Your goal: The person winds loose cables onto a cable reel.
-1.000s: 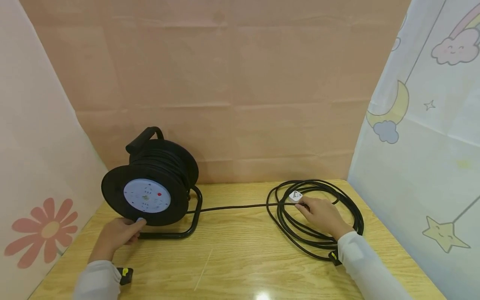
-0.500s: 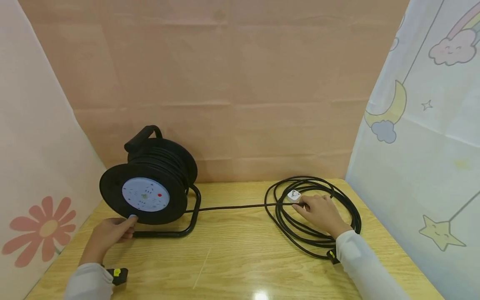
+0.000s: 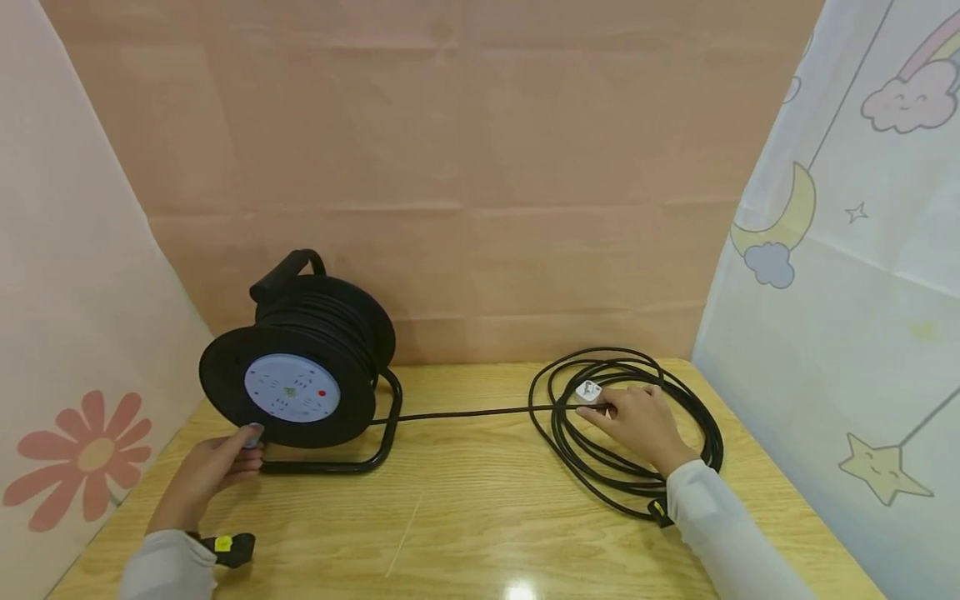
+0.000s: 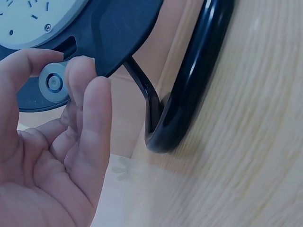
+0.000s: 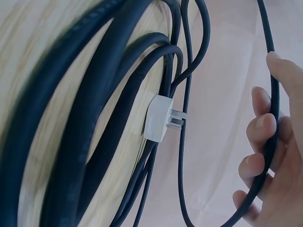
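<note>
head view: the left hand [image 3: 213,471] pinches a small grey winding knob [image 4: 53,82] on the face of a black plastic cable reel [image 3: 296,371] standing at the left of the wooden table [image 3: 465,533]. since a second ago the knob has swung leftward along the lower rim, suggesting the drum is turning. the right hand [image 3: 637,425], fingers curled loosely around black cable [image 5: 270,123], rests on loose coils [image 3: 630,433] beside a white plug [image 3: 588,392]. one strand runs straight left-right between reel and coils.

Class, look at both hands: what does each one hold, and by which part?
The left hand pinches the small grey knob on the face of the cable reel. The right hand curls its fingers round one strand of the loose black cable, beside the white plug.
</note>
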`<state>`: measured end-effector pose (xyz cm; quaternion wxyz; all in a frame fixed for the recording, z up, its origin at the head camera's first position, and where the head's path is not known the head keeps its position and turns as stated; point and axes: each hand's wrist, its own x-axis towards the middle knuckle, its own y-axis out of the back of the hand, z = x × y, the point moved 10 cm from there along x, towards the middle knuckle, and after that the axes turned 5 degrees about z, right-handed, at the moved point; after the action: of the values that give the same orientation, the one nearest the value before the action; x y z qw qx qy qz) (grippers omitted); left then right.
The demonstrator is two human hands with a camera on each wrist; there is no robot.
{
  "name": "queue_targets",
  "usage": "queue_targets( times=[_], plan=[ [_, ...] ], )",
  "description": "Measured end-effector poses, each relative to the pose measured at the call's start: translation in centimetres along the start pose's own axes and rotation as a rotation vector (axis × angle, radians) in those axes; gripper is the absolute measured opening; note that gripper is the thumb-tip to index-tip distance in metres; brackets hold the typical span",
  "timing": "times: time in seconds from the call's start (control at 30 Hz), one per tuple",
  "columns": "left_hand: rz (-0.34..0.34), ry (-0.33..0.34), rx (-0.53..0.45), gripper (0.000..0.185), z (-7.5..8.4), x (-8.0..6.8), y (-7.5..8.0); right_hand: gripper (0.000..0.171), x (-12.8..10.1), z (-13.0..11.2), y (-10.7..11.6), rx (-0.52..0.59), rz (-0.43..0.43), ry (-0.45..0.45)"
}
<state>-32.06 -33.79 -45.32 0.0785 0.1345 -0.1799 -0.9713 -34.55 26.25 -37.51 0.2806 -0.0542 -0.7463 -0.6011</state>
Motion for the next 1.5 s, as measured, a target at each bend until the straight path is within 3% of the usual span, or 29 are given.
queue_targets(
  times=[0.27, 0.57, 0.73, 0.87, 1.07, 1.27, 1.37, 1.5],
  plan=[
    [-0.018, 0.036, -0.174, 0.064, -0.3, 0.1, 0.0, 0.021, 0.0, -1.0, -0.2, 0.077, -0.007, 0.029],
    [-0.033, 0.002, -0.231, 0.06, 0.2, -0.1, 0.6, 0.027, 0.5, -2.1, -0.2, 0.064, 0.034, 0.09],
    [-0.041, -0.021, -0.243, 0.058, 0.6, -0.3, 1.1, 0.021, 0.9, -2.7, -0.4, 0.063, 0.053, 0.105],
    [-0.033, -0.018, -0.325, 0.049, 1.0, -0.4, 1.3, 0.023, 0.9, -2.8, -0.6, 0.041, 0.044, 0.087],
    [0.026, -0.063, -0.445, 0.042, 2.2, -0.7, 2.0, 0.024, 1.3, -3.8, -0.6, 0.071, 0.01, 0.096],
    [0.094, -0.116, -0.482, 0.043, 3.9, -1.1, 2.9, 0.017, 1.9, -6.0, 0.1, 0.073, 0.102, 0.223],
    [0.124, -0.139, -0.497, 0.044, 4.7, -1.3, 3.3, 0.021, 2.3, -6.7, 0.3, 0.056, 0.143, 0.245],
    [0.156, -0.151, -0.488, 0.048, 5.6, -1.5, 3.6, 0.02, 2.8, -7.5, 0.1, 0.058, 0.136, 0.256]
  ],
)
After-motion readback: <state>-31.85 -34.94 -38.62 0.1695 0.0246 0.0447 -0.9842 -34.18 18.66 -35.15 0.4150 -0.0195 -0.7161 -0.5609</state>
